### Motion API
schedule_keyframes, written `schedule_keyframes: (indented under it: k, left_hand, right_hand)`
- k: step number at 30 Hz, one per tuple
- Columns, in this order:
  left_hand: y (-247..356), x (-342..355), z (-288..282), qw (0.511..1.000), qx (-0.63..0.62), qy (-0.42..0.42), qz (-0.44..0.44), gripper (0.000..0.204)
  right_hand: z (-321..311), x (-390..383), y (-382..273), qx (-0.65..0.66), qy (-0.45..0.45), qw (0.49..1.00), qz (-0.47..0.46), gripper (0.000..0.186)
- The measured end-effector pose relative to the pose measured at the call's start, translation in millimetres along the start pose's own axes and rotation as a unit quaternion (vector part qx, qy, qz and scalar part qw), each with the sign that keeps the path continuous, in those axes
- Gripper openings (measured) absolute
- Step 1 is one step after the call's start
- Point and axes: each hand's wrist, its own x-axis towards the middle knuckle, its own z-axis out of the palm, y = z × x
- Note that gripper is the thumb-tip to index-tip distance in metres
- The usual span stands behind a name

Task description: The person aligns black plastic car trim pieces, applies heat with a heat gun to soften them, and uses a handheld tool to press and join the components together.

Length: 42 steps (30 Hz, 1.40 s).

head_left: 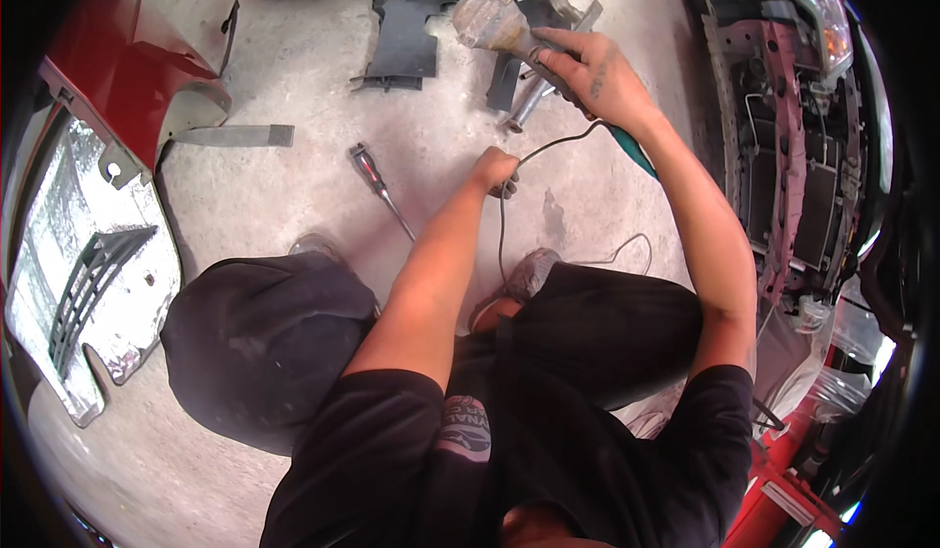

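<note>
My right hand (602,83), raised at the upper right of centre, is closed around a corded hand tool (493,19) with a round, dusty head. Its exact kind is unclear. A green part (632,151) shows beneath my wrist. Below and left of it, my left hand (497,169) is closed on the dark cord (502,220), which runs down toward my shoe (534,276). A metal rod (529,107) with a flared end lies just below the tool, partly hidden by my right hand. To the left, a screwdriver (369,171) with a red and black handle rests on the concrete floor.
Black plastic panels (403,44) lie at the far side. At the left are a red car body panel (103,44) and a silvery sheet (98,215) with a black grille piece (93,288). A car's exposed front end (783,146) with a headlight (822,19) stands at the right.
</note>
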Motion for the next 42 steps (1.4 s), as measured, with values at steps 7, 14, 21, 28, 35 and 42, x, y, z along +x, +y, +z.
schedule_keyframes:
  k: [7, 14, 21, 28, 35, 42]
  left_hand:
    - [-2.3, -4.4, -0.8, 0.999, -0.039, 0.008, 0.009, 0.029]
    - [-0.9, 1.9, 0.5, 1.000, -0.004, 0.006, -0.011, 0.030]
    - [-4.9, 3.0, -3.0, 0.999, -0.006, 0.010, 0.041, 0.029]
    - [-5.1, 11.4, -6.3, 0.994, 0.017, 0.042, 0.099, 0.031]
    - [-20.0, 32.4, -2.9, 0.988, 0.024, 0.074, 0.131, 0.031]
    - [8.3, 45.9, -11.8, 0.924, 0.012, 0.326, 0.201, 0.045]
  right_hand:
    - [10.8, -5.8, 3.3, 0.048, -0.101, 0.993, 0.037, 0.041]
    - [7.3, 1.0, 11.9, 0.031, 0.005, 0.999, 0.003, 0.041]
    - [18.1, 3.0, 22.4, -0.006, 0.037, 0.998, -0.057, 0.039]
    - [-13.7, 10.3, 13.5, 0.033, 0.047, 0.998, 0.018, 0.043]
    - [-2.7, 5.3, 27.0, 0.077, -0.002, 0.997, -0.009, 0.043]
    - [-24.8, 1.1, 20.4, 0.061, 0.046, 0.997, 0.011, 0.042]
